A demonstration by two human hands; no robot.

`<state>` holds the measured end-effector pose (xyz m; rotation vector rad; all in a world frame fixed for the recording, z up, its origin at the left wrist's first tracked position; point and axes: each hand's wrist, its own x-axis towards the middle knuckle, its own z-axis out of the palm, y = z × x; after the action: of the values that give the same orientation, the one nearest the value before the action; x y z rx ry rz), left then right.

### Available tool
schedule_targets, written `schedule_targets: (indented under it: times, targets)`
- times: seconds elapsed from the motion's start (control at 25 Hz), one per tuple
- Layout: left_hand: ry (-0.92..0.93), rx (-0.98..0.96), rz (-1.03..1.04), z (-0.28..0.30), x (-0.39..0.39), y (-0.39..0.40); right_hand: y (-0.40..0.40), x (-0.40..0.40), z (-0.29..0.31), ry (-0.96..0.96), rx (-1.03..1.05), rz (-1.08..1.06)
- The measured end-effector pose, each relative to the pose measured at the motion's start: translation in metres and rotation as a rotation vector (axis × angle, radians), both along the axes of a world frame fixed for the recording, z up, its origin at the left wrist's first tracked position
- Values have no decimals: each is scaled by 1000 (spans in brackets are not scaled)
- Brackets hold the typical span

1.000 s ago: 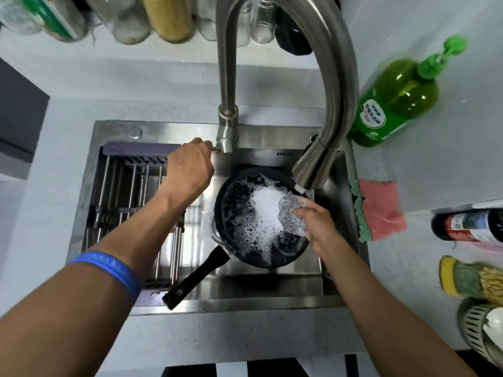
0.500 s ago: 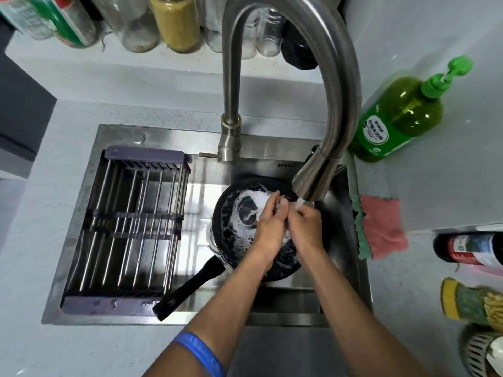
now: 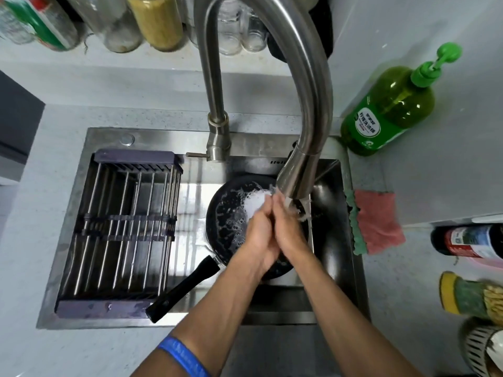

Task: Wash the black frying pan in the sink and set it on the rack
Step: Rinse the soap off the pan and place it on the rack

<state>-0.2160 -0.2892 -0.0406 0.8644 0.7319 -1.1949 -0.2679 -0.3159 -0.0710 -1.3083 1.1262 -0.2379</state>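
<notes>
Neither hand grips the pan: the left hand (image 3: 260,232) and right hand (image 3: 288,229) are pressed palm to palm under the running water at the faucet spout (image 3: 295,178), fingers laid flat against each other. Whether a scrubber is caught between them cannot be told.

From the head camera, the black frying pan (image 3: 231,213) sits in the sink (image 3: 245,145), right of the drying rack (image 3: 122,229), directly beneath the joined hands. Its handle (image 3: 182,289) runs down and to the left from the pan's rim, ending over the sink's near edge beside the rack's front corner. That long axis points toward the person's left side, so the left hand, with a blue wristband (image 3: 182,357) on its forearm, looks better placed to take it.

The pan's inside is dark, flecked with bubbles, with a white patch of foam (image 3: 254,202) near the spout. It probably needs rinsing before the move leftward onto the rack.
</notes>
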Motion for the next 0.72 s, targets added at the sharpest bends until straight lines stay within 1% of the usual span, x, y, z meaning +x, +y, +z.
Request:
schedule_targets:
  times: [0.04,0.08,0.12,0.16,0.2,0.28,0.32,0.36,0.4,0.48,0.56,0.64,0.72]
  targets:
    - [-99,-16,-140,-14,6,1,2,1,5,-6,22,39]
    - [-21,-91,-138,-12,10,6,2,-1,3,-30,8,89]
    - [-117,-28,-223,-17,6,7,1,-1,3,-60,56,35]
    - [-144,-2,-244,-18,5,7,-1,-3,2,-71,62,-18]
    - [-168,-17,-257,-14,1,8,-3,-4,0,-55,57,-65]
    - [-147,-47,-218,-19,2,8,1,-6,6,-64,71,68]
    - [-135,-53,-161,-22,5,10,4,-8,6,-88,61,118]
    - [-139,-35,-108,-25,11,11,5,-8,8,-129,74,74]
    - [-159,-7,-95,-29,15,12,4,-10,10,-165,84,-41]
    - [-207,-31,-82,-30,19,11,-5,-20,6,-198,142,-254]
    - [-228,-97,-174,-24,16,7,-13,-26,8,-210,280,-265]
    - [-276,-122,-268,-22,9,1,-16,-28,12,-233,412,-282]
    - [-378,-74,-335,-26,-2,-4,-20,-24,15,-274,482,-427]
